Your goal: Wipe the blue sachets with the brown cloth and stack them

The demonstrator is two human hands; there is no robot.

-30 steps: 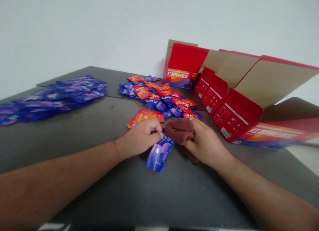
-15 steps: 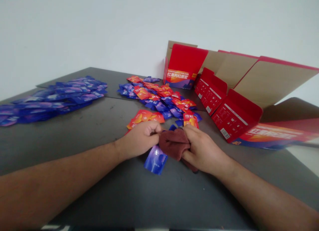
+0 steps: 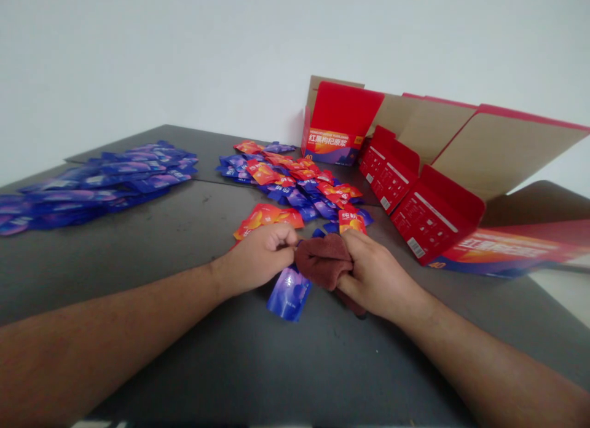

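Observation:
My left hand [image 3: 265, 256] is closed, its thumb and fingers pinching the upper end of a blue sachet [image 3: 289, 296], whose lower half hangs down over the table. A folded brown cloth [image 3: 322, 262] is in my right hand [image 3: 380, 274], gripped between thumb and fingers. The cloth presses close against the sachet's top, right beside my left fingertips, and hides that part. Just beyond my left hand lie several orange-red sachets [image 3: 267, 217]. Another orange-red sachet [image 3: 353, 220] lies behind my right hand.
A mixed heap of blue and orange sachets [image 3: 295, 182] lies farther back. On the left is a long pile of blue sachets [image 3: 106, 182]. Open red cartons [image 3: 334, 145] with raised flaps stand along the right side of the dark table [image 3: 258, 372]. A pale wall rises behind.
Both hands stay in nearly the same place. The fold of the brown cloth has shifted slightly, and the blue sachet's lower end has moved a little.

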